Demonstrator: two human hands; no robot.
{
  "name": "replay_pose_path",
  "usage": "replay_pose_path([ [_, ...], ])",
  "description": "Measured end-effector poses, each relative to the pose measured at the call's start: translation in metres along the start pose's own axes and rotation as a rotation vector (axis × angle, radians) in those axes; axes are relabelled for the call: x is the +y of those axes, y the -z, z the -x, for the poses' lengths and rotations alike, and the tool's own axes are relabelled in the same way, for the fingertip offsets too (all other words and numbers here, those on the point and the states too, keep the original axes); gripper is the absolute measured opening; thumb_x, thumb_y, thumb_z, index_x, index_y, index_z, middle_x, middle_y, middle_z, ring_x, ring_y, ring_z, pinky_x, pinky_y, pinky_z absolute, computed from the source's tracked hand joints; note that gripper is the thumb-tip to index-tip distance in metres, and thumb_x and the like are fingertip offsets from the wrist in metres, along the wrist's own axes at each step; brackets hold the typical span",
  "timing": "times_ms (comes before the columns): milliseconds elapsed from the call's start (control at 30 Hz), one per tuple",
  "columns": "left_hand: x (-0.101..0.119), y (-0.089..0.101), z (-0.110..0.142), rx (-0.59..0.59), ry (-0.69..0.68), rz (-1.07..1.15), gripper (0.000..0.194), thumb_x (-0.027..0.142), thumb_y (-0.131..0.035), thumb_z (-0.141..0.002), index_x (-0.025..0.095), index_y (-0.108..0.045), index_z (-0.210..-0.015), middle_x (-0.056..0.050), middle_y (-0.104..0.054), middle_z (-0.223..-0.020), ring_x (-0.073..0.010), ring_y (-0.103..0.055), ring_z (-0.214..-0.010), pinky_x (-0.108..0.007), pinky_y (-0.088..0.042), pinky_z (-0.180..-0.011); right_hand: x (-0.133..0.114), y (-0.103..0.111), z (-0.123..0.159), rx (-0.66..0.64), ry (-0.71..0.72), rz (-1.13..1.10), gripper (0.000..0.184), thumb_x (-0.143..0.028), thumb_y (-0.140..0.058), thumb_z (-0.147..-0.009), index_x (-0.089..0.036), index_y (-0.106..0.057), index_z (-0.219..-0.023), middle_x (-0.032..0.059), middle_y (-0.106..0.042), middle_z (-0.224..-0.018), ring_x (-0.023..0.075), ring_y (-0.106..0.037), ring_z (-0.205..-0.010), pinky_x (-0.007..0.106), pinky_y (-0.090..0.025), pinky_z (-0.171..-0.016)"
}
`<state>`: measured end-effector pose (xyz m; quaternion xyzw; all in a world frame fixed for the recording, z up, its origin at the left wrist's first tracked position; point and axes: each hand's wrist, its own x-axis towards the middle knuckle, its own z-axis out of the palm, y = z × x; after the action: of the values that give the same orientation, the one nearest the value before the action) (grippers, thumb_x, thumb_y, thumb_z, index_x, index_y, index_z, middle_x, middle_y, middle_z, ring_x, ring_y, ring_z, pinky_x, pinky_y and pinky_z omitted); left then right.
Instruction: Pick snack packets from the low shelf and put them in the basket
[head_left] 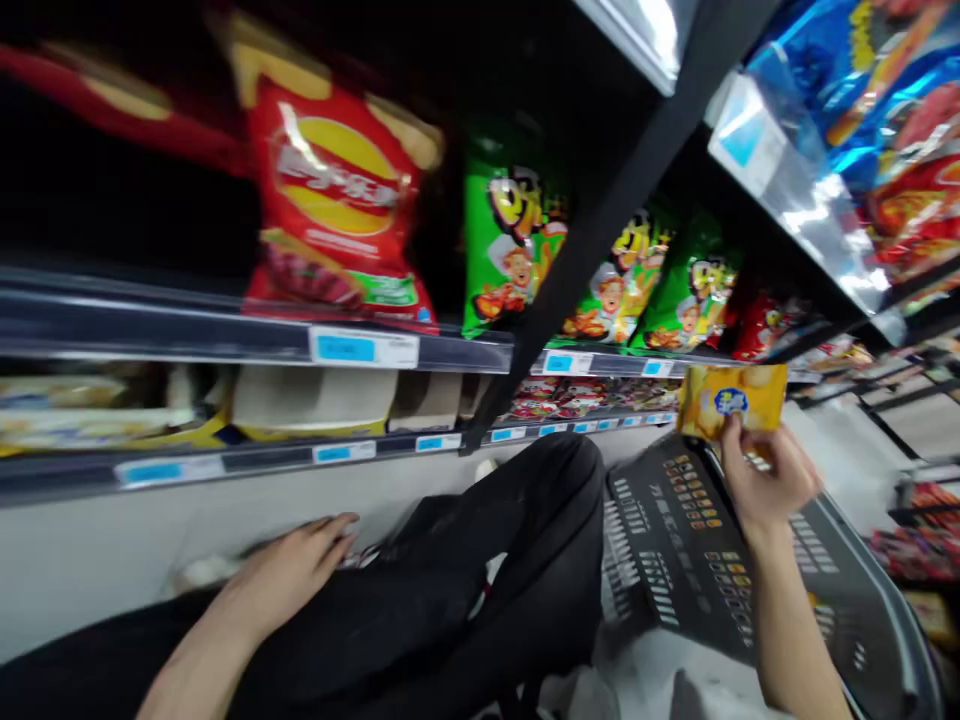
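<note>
Pinched in my right hand [772, 470] is a small yellow snack packet [731, 400] with a blue emblem on its front. That hand is raised over the dark grey shopping basket [675, 540], near the lower shelf's end. My left hand [300, 560] rests by my dark-trousered leg [525, 540], its fingers stretched out and holding nothing. Ahead, a red crisp bag [337, 200] with a yellow oval stands on the shelf. Green snack bags [510, 235] with a chef picture stand to its right.
A black upright post [592, 220] divides the shelves. The shelf edge [187, 330] carries price labels. Below are open cartons [311, 400] and several small red packets [559, 397]. Blue snack bags [870, 100] fill a higher shelf at right. White floor [90, 550] shows beneath the shelving.
</note>
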<state>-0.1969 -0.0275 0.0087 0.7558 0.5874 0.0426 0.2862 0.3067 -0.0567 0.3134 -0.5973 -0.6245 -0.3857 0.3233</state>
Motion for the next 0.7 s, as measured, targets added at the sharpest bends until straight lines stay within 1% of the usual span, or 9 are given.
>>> replay_pose_path([
  [67,0.013,0.012,0.002,-0.016,-0.003,0.095,0.057,0.043,-0.031,-0.101,0.014,-0.067,-0.134,-0.015,-0.072,-0.136,-0.0321,-0.071,-0.122,-0.043,-0.051,-0.108,-0.042,-0.01,0.015,0.014,0.268,-0.261,0.04,-0.015,-0.079,-0.083,-0.026,-0.047,-0.062,-0.0047,-0.055,-0.055,0.0136,-0.051,-0.05,0.03,-0.041,-0.054],
  [167,0.024,0.026,0.005,0.092,-0.036,0.35,0.053,0.051,-0.037,-0.103,0.017,-0.067,-0.132,-0.014,-0.07,-0.138,-0.0292,-0.066,-0.128,-0.042,-0.048,-0.115,-0.109,-0.042,0.045,-0.099,0.493,-0.62,0.04,0.001,-0.072,-0.085,-0.026,-0.048,-0.068,-0.0052,-0.055,-0.059,0.0124,-0.051,-0.052,0.028,-0.041,-0.053],
  [233,0.028,0.032,0.008,0.154,-0.061,0.575,0.054,0.056,-0.05,-0.101,0.019,-0.063,-0.138,-0.014,-0.067,-0.142,-0.0292,-0.064,-0.13,-0.044,-0.049,-0.115,-0.156,-0.073,0.065,-0.244,0.724,-0.801,0.035,-0.004,-0.069,-0.092,-0.026,-0.052,-0.071,-0.0037,-0.054,-0.06,0.0142,-0.056,-0.059,0.029,-0.043,-0.055],
  [300,0.028,0.035,0.011,0.162,-0.135,0.786,0.065,0.055,-0.068,-0.092,0.022,-0.055,-0.147,-0.014,-0.06,-0.152,-0.0306,-0.06,-0.137,-0.046,-0.048,-0.117,-0.201,-0.104,0.08,-0.338,0.937,-0.915,0.026,-0.009,-0.066,-0.098,-0.023,-0.057,-0.077,-0.0019,-0.055,-0.064,0.0154,-0.059,-0.066,0.029,-0.043,-0.056],
  [400,0.026,0.037,0.013,0.119,-0.172,0.995,0.077,0.049,-0.086,-0.079,0.021,-0.056,-0.144,-0.016,-0.06,-0.15,-0.0333,-0.059,-0.14,-0.049,-0.047,-0.12,-0.258,-0.144,0.087,-0.43,1.067,-1.055,0.02,-0.016,-0.056,-0.105,-0.021,-0.063,-0.086,0.0005,-0.06,-0.07,0.0159,-0.06,-0.072,0.03,-0.04,-0.055],
  [467,0.023,0.037,0.013,0.099,-0.049,1.04,0.072,0.05,-0.091,-0.073,0.016,-0.064,-0.13,-0.017,-0.071,-0.135,-0.035,-0.067,-0.128,-0.051,-0.051,-0.116,-0.282,-0.166,0.087,-0.52,1.023,-1.194,0.027,-0.022,-0.051,-0.108,-0.021,-0.063,-0.084,0.0018,-0.062,-0.072,0.016,-0.061,-0.076,0.029,-0.042,-0.059],
  [533,0.023,0.038,0.012,0.084,0.097,1.058,0.071,0.054,-0.095,-0.064,0.014,-0.067,-0.117,-0.016,-0.077,-0.119,-0.0354,-0.073,-0.114,-0.053,-0.057,-0.108,-0.294,-0.183,0.088,-0.626,0.841,-1.364,0.033,-0.028,-0.05,-0.109,-0.021,-0.061,-0.078,0.0019,-0.062,-0.071,0.0153,-0.061,-0.073,0.028,-0.044,-0.064],
  [633,0.026,0.04,0.01,0.088,0.199,1.082,0.079,0.052,-0.1,-0.054,0.015,-0.067,-0.116,-0.013,-0.079,-0.116,-0.0342,-0.076,-0.108,-0.049,-0.061,-0.101,-0.292,-0.204,0.1,-0.843,0.365,-1.505,0.036,-0.039,-0.063,-0.102,-0.021,-0.058,-0.071,0.0,-0.063,-0.069,0.014,-0.059,-0.065,0.027,-0.045,-0.065],
  [700,0.029,0.041,0.009,0.101,0.203,1.065,0.082,0.048,-0.1,-0.056,0.015,-0.065,-0.122,-0.012,-0.078,-0.12,-0.0326,-0.076,-0.11,-0.046,-0.062,-0.1,-0.288,-0.212,0.116,-1.004,0.011,-1.479,0.04,-0.047,-0.076,-0.091,-0.021,-0.057,-0.067,-0.0015,-0.062,-0.066,0.0141,-0.058,-0.061,0.027,-0.044,-0.063],
])
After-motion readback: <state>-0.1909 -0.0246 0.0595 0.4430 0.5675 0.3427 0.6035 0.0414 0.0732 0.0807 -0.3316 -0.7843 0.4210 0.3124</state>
